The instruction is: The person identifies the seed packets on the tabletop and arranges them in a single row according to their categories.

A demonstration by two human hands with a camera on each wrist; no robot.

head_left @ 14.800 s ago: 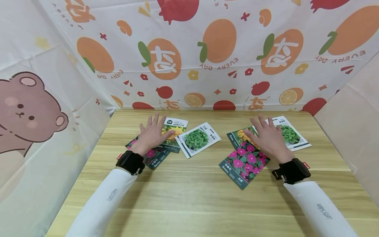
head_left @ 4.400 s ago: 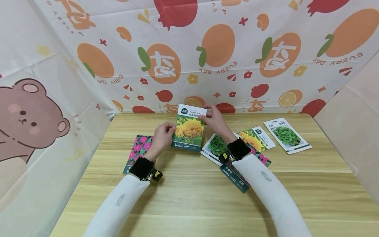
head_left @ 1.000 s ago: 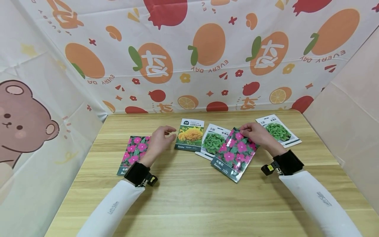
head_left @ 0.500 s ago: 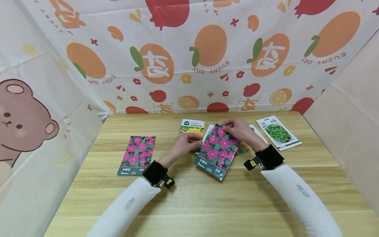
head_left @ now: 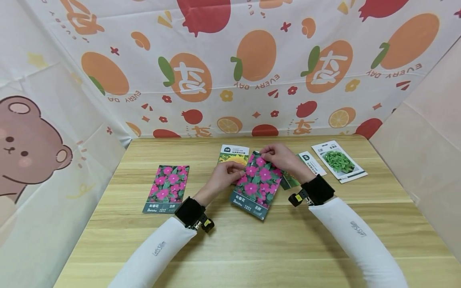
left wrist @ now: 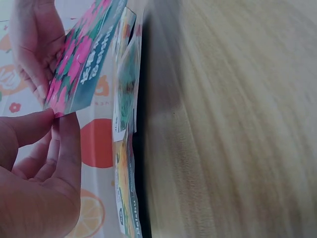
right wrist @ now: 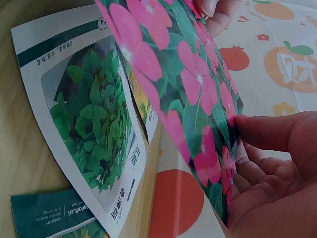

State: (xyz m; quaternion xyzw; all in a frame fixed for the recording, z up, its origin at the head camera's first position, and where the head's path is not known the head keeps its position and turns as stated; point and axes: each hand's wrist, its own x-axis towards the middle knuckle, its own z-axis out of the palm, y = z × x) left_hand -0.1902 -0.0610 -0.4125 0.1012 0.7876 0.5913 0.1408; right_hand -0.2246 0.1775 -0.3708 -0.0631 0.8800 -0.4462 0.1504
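Fingertips (right wrist: pixel 247 130) of the right hand (head_left: pixel 284 160) pinch the top edge of a pink-flower seed packet (head_left: pixel 256 185), thumb behind. Left hand (head_left: pixel 225 178) pinches the same packet at its left edge; the left wrist view shows thumb and forefinger closed on the corner. Packet is held tilted above the wooden table (head_left: pixel 252 240), near its middle, lower edge toward the person.

Under and behind the held packet:
- a green-leaf seed packet (right wrist: pixel 94 134) flat on the table, seen clearly in the right wrist view, mostly hidden in the head view;
- a yellow-flower seed packet (head_left: pixel 233 154) just beyond the left hand, white header showing;
- another packet (head_left: pixel 309 164) partly covered by the right wrist, print not readable.

Farther out: a second pink-flower packet (head_left: pixel 167 189) lies flat, well apart to the left; a second green-leaf packet (head_left: pixel 339 161) lies well apart to the right. Both forearms wear white sleeves with black wrist straps. Fruit-print cloth (head_left: pixel 252 68) hangs behind the table.
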